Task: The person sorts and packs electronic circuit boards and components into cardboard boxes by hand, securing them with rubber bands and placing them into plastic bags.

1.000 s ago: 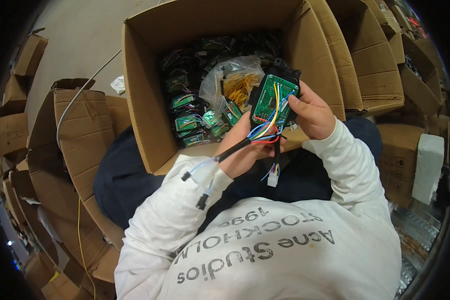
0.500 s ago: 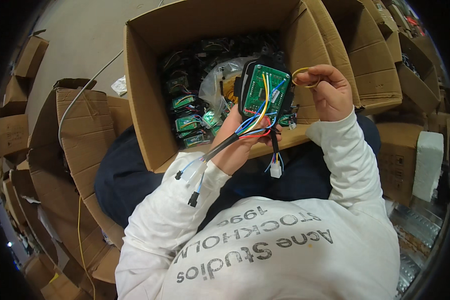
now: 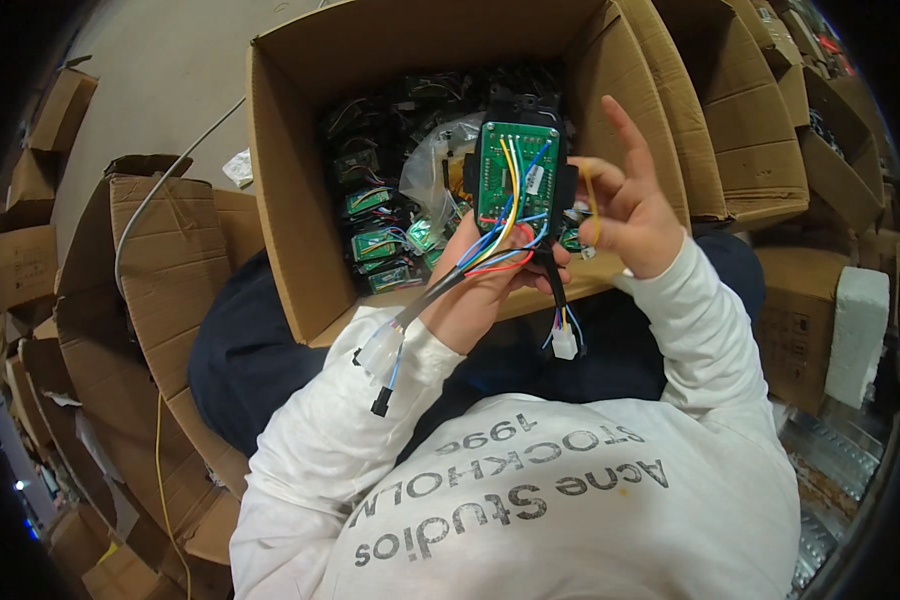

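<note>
A green circuit board (image 3: 490,185) in a black housing (image 3: 564,185) rests in my left hand (image 3: 467,308), whose fingers wrap round its lower end. Yellow, white, blue and red wires (image 3: 510,220) run from the board into a black sleeve (image 3: 432,300). Loose plugs dangle over my left wrist, and a white connector (image 3: 564,343) hangs below the board. Just right of the housing, a yellow rubber band (image 3: 592,190) is stretched between the thumb and bent fingers of my right hand (image 3: 642,215). That hand's index finger points up.
An open cardboard box (image 3: 300,190) stands before me, holding many similar boards (image 3: 375,243) and a clear plastic bag (image 3: 430,165). More cartons (image 3: 740,120) stand on the right and left. A white foam block (image 3: 858,330) is at the right; a grey cable (image 3: 160,185) crosses the left.
The board has turned more upright and shifted slightly left. My right hand has gone from pinching the rubber band to spreading it between its fingers, its index finger now raised.
</note>
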Tool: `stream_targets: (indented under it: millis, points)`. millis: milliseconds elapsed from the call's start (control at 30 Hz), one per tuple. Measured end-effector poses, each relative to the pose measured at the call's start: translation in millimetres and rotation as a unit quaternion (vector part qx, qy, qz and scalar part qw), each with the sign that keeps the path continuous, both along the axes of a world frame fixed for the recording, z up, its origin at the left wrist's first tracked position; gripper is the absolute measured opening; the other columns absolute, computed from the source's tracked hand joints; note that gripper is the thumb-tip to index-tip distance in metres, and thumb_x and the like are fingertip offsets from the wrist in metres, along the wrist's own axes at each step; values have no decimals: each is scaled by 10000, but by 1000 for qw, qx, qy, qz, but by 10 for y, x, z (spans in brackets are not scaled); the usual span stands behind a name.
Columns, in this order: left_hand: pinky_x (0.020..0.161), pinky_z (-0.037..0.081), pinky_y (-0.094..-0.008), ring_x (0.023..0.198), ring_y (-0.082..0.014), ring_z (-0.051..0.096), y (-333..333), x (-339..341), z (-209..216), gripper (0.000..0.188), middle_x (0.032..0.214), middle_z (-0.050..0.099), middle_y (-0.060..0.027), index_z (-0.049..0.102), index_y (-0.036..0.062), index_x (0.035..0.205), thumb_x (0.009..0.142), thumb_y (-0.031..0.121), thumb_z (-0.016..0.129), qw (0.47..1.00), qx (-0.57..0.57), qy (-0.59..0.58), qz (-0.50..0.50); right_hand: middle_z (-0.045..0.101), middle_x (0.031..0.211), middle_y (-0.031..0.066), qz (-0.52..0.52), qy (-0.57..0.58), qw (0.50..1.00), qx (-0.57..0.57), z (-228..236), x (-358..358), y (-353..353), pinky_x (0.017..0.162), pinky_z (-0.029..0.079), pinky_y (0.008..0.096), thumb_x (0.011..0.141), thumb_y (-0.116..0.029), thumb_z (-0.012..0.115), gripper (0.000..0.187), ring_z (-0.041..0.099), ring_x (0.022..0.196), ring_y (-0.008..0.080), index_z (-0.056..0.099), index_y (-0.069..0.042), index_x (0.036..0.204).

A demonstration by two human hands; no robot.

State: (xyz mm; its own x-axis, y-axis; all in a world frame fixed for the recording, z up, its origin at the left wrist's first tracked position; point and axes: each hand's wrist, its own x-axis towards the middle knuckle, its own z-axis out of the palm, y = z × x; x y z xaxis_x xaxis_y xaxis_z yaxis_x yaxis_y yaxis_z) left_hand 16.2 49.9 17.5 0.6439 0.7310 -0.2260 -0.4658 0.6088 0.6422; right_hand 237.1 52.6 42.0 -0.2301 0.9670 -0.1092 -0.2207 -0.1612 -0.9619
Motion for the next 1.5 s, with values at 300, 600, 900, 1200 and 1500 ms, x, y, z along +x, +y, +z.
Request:
stream_targets:
  millis: [300,600,900,1200,1500]
  points:
    - [645,529,-306,789,-190,677,221,-103,101,440,933,675,-97,472,52,1228,991,378,648,987,63,88,-122,520,1430,237,-51,-118,989,79,55,190,164,1126,389,444,546,-519,927,1587,555,1282,306,-279,-283,1551]
    - [711,534,-464,818,-396,686,167,-215,84,330,866,683,-220,547,0,1131,953,266,629,733,417,437,-312,502,1508,139,166,-386,860,291,-38,86,1,1234,32,529,571,-498,884,1554,587,1297,250,-266,-129,1548]
    - [764,534,-489,906,-420,659,14,-165,387,301,992,660,-213,513,21,1194,917,99,601,648,518,386,-404,746,854,153,79,-315,946,-1,102,-64,13,786,583,337,925,-176,740,1158,742,813,195,-218,-189,1576]
    - [728,568,-376,854,-276,703,98,-290,394,398,988,692,-159,498,27,1308,974,183,647,853,431,181,-232,715,782,135,-11,-149,979,-136,27,145,163,697,593,324,1022,-347,602,941,721,730,185,-99,-101,1601]
    - [723,573,-368,787,-257,693,57,-136,396,282,975,682,-153,524,10,1239,1052,221,515,973,-182,-27,-139,564,1391,261,11,-72,995,72,47,334,268,1063,448,390,745,-683,712,1382,628,1208,313,-322,-212,1531]
